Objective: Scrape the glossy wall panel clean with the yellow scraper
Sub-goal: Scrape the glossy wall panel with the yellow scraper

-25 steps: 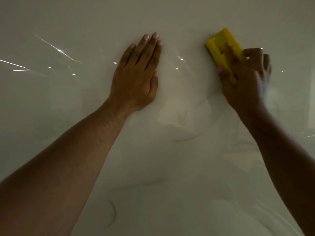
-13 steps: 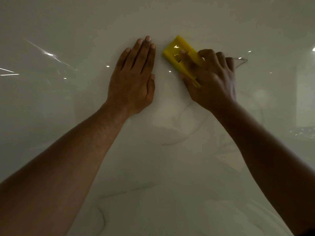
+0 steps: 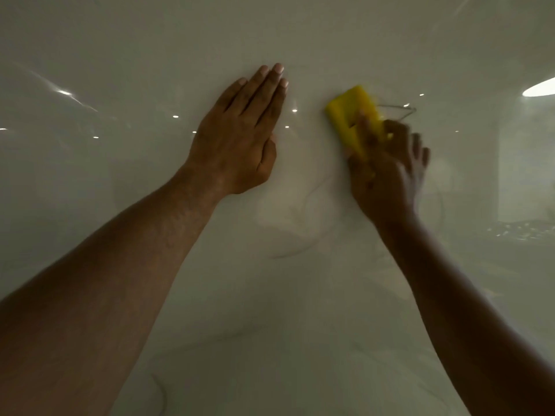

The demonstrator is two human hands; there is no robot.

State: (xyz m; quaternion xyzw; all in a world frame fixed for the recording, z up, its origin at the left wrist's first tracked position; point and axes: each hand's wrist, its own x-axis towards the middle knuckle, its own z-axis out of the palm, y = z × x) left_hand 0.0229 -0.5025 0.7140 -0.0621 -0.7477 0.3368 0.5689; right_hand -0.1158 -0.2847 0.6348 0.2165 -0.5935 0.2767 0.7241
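The glossy pale wall panel [image 3: 150, 40] fills the whole view and carries faint grey veins and light reflections. My left hand [image 3: 240, 136] lies flat against it, fingers together and pointing up, holding nothing. To its right, my right hand [image 3: 387, 175] grips the yellow scraper [image 3: 351, 115] and presses it on the panel; the hand is blurred by motion. The scraper's lower end is hidden under my fingers. A gap of bare panel separates the scraper from my left hand.
Bright spots and streaks of reflected light [image 3: 64, 93] dot the panel's left side. A brighter oval reflection [image 3: 539, 88] sits at the right edge. Thin curved vein lines [image 3: 300, 247] run below the hands. Both forearms cross the lower half of the view.
My right hand slid the scraper left until it nearly met my left hand, and now it has pulled back to the right and slightly down. The left hand has stayed flat in place.
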